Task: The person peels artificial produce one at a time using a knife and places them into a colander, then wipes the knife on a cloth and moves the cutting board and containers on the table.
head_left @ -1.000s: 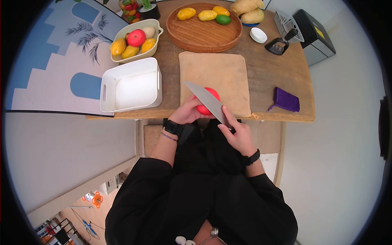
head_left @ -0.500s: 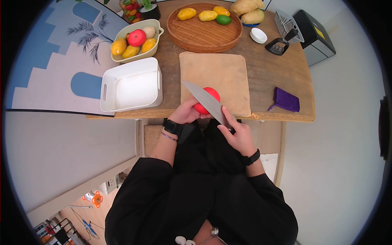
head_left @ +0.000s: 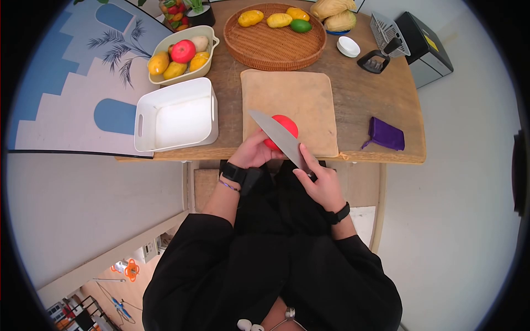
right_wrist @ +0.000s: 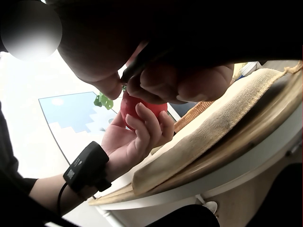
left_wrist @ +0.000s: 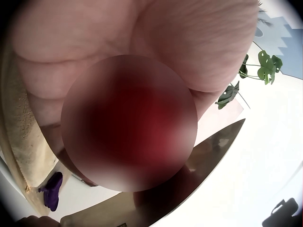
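In the head view, the left hand holds a red round fruit at the near edge of a beige cutting mat. Its fingers curl up around the fruit, as the right wrist view shows. The right hand grips a wide-bladed kitchen knife, index finger stretched along the blade. That blade slants across the fruit, tip toward the upper left, and covers part of it. The left wrist view has the fruit blurred against the palm, with the shiny blade beyond it.
Left of the mat are a white bin and a cream bowl of fruit. A wicker tray with yellow and green fruit sits behind. On the right are a purple pouch, a white dish and a black-handled tool.
The red fruit has shifted slightly up in the left hand, and less of it shows below the blade. Both hands and the knife stay almost still.
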Tool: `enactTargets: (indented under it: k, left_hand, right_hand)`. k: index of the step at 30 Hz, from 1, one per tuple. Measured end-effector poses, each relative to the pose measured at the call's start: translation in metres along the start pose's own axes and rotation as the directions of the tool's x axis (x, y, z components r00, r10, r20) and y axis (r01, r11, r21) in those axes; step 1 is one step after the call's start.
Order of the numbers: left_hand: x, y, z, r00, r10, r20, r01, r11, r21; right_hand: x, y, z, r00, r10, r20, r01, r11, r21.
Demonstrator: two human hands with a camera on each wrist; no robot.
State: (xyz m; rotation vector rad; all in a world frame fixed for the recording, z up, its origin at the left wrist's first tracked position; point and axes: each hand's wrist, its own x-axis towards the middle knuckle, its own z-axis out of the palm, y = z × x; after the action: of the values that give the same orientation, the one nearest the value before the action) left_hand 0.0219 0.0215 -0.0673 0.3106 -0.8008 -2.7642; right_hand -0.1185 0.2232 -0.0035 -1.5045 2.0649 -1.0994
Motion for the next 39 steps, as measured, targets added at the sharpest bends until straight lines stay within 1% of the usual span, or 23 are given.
enactTargets:
  k: [2, 3, 5, 9, 11, 12, 14, 15, 17, 21, 23, 24, 26, 27, 29, 30, 32, 33, 35, 36, 38, 39]
  left_hand:
    - [0.002, -0.003, -0.004, 0.998, 0.031, -0.05, -0.032, 0.999, -0.025]
    - [0.002, -0.003, -0.004, 0.998, 0.031, -0.05, -0.032, 0.999, -0.025]
    - [0.001, -0.002, -0.005, 0.993, -0.002, -0.116, -0.007, 0.997, -0.071]
    - [0.001, -0.003, -0.008, 0.993, -0.005, -0.118, -0.005, 0.996, -0.087]
    - [-0.001, 0.0, -0.004, 0.999, 0.007, -0.037, -0.012, 0.992, -0.129]
    - [-0.001, 0.0, -0.002, 0.999, 0.007, -0.037, -0.012, 0.992, -0.129]
    - [-0.001, 0.002, 0.001, 0.995, -0.013, -0.095, 0.006, 0.997, -0.079]
    - [-0.001, 0.002, 0.0, 0.995, -0.013, -0.095, 0.005, 0.997, -0.079]
    - [-0.001, 0.003, -0.005, 0.998, -0.047, 0.031, 0.049, 0.995, -0.082]
    - [0.002, -0.002, -0.003, 0.999, -0.018, 0.038, 0.022, 0.992, -0.126]
    - [0.002, -0.004, 0.001, 0.989, 0.017, -0.146, -0.016, 1.0, 0.012]
    - [0.001, -0.004, -0.001, 0.989, 0.017, -0.147, -0.015, 1.0, 0.01]
    - [0.0, 0.001, 0.002, 0.988, -0.023, -0.155, 0.031, 0.998, 0.048]
    - [-0.001, 0.002, 0.008, 0.988, -0.023, -0.155, 0.031, 0.998, 0.049]
    - [-0.004, 0.004, 0.024, 0.975, -0.006, -0.224, 0.007, 1.0, 0.002]
    - [-0.004, 0.004, 0.023, 0.975, -0.007, -0.224, 0.008, 1.0, 0.002]
    - [-0.003, 0.004, 0.02, 0.979, 0.052, -0.199, -0.042, 0.998, 0.054]
    - [-0.002, 0.002, 0.014, 0.978, 0.055, -0.2, -0.044, 0.998, 0.054]
    - [-0.002, 0.002, 0.004, 0.992, -0.001, -0.125, -0.001, 1.0, -0.02]
    - [-0.002, 0.004, 0.002, 0.992, 0.0, -0.125, -0.002, 1.0, -0.02]
    - [-0.004, 0.006, 0.001, 0.997, -0.073, -0.013, 0.073, 0.997, -0.012]
    - [-0.004, 0.005, 0.001, 0.997, -0.075, -0.013, 0.074, 0.997, -0.012]
  right_hand:
    - [0.0, 0.001, 0.001, 1.0, 0.003, 0.0, -0.003, 1.0, -0.009]
    - [0.0, 0.001, 0.002, 1.0, 0.003, 0.001, -0.003, 1.0, -0.008]
    - [-0.001, 0.001, 0.002, 1.0, -0.011, 0.02, 0.011, 1.0, 0.011]
    - [-0.001, -0.002, 0.002, 0.999, 0.001, 0.046, 0.0, 1.0, -0.017]
    - [-0.001, -0.001, 0.003, 0.999, 0.019, 0.044, -0.018, 0.999, -0.026]
    - [-0.002, 0.0, 0.005, 0.999, 0.019, 0.044, -0.018, 1.0, -0.026]
    - [-0.001, 0.003, 0.007, 0.999, -0.022, -0.029, 0.022, 0.999, -0.03]
    - [-0.001, 0.004, 0.008, 0.999, -0.023, -0.028, 0.022, 0.999, -0.03]
    - [-0.001, 0.006, 0.007, 0.999, 0.004, -0.033, -0.004, 1.0, -0.021]
    - [-0.001, 0.003, 0.003, 1.0, -0.005, -0.019, 0.005, 1.0, -0.026]
    - [-0.003, 0.001, 0.002, 0.999, 0.04, 0.03, -0.038, 0.998, -0.059]
    - [-0.003, 0.0, 0.003, 0.999, 0.041, 0.032, -0.039, 0.997, -0.059]
    - [-0.002, -0.001, 0.004, 0.999, -0.033, -0.011, 0.033, 0.999, -0.036]
    - [-0.002, -0.001, 0.005, 0.999, -0.034, -0.012, 0.033, 0.999, -0.036]
    - [-0.002, 0.0, 0.007, 1.0, -0.028, -0.009, 0.028, 1.0, -0.011]
    - [-0.002, 0.001, 0.007, 1.0, -0.027, -0.009, 0.027, 1.0, -0.01]
    - [-0.001, 0.004, 0.007, 1.0, -0.005, 0.007, 0.006, 0.999, -0.032]
    - [-0.001, 0.005, 0.007, 1.0, -0.008, 0.008, 0.009, 0.999, -0.032]
    - [0.001, 0.004, 0.008, 0.998, -0.047, -0.031, 0.045, 0.998, -0.048]
    - [0.002, 0.004, 0.007, 0.998, -0.048, -0.03, 0.047, 0.998, -0.048]
    - [0.002, 0.005, 0.005, 0.999, 0.001, -0.049, -0.004, 0.998, -0.057]
    - [0.002, 0.006, 0.004, 0.999, 0.003, -0.049, -0.005, 0.998, -0.057]
